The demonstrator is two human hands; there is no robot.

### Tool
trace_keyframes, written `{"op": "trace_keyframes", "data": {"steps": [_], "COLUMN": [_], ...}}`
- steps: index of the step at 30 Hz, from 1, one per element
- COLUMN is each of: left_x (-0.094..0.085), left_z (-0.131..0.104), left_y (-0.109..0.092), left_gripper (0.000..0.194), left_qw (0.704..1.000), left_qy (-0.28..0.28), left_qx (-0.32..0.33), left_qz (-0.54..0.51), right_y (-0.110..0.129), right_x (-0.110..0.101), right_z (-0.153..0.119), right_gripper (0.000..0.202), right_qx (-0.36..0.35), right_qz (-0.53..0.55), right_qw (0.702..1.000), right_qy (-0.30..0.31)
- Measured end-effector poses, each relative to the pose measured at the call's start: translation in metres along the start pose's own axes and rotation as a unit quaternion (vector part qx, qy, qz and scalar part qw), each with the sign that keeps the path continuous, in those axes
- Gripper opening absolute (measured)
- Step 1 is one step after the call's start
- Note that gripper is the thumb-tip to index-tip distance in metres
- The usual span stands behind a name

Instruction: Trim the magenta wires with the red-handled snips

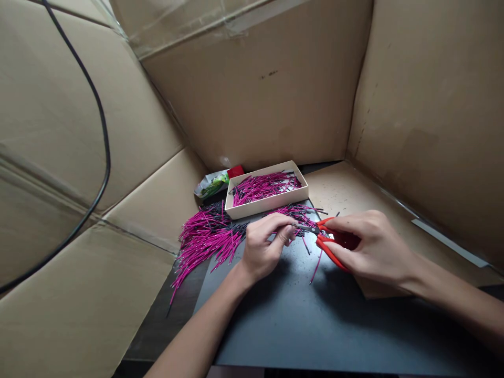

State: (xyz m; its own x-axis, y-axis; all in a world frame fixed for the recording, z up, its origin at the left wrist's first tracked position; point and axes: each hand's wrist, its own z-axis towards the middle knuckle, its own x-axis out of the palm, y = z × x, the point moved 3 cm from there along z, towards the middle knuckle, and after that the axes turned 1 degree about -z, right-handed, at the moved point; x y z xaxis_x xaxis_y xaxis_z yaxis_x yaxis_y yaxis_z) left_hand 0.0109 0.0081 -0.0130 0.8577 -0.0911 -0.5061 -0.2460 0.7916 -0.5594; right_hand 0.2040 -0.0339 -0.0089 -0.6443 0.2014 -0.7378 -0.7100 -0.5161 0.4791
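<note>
My right hand (374,244) is closed around red-handled scissors (334,252), their handles spread apart. The dark blades (309,229) point left and reach the fingertips of my left hand (268,239). Those fingers are pinched together; whatever lies between them is too small and hidden to make out. Behind and left of this hand is a large pile of short magenta wires (212,241) with black ends. More wires lie beneath the blades, and one loose wire (316,268) rests on the grey mat (283,320) below the scissors.
A shallow cream box (268,206) with many magenta wires in it stands behind my hands. Beside it lies a crumpled green-and-white packet (212,185). Cardboard walls (260,105) enclose the work surface, and a black cable (104,131) hangs at left.
</note>
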Motion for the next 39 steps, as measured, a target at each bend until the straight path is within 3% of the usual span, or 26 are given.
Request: {"op": "trace_keyframes", "data": {"steps": [30, 36, 39], "left_x": [-0.001, -0.0022, -0.0091], "left_z": [-0.0025, -0.0001, 0.0038], "left_y": [0.0029, 0.0031, 0.0064], "left_gripper": [0.014, 0.017, 0.016], "left_qw": [1.0, 0.999, 0.994], "left_qy": [0.008, 0.016, 0.018], "left_qx": [-0.007, 0.007, 0.015], "left_qz": [0.007, 0.04, 0.104], "right_y": [-0.0028, -0.0022, -0.0035], "right_x": [0.0005, 0.0, -0.0018], "right_z": [-0.0014, 0.0002, 0.0005], "right_gripper": [0.019, 0.019, 0.023], "right_qx": [-0.025, -0.031, -0.013], "right_qz": [-0.026, -0.035, -0.048], "right_qw": [0.999, 0.999, 0.999], "right_qy": [-0.002, 0.005, -0.006]}}
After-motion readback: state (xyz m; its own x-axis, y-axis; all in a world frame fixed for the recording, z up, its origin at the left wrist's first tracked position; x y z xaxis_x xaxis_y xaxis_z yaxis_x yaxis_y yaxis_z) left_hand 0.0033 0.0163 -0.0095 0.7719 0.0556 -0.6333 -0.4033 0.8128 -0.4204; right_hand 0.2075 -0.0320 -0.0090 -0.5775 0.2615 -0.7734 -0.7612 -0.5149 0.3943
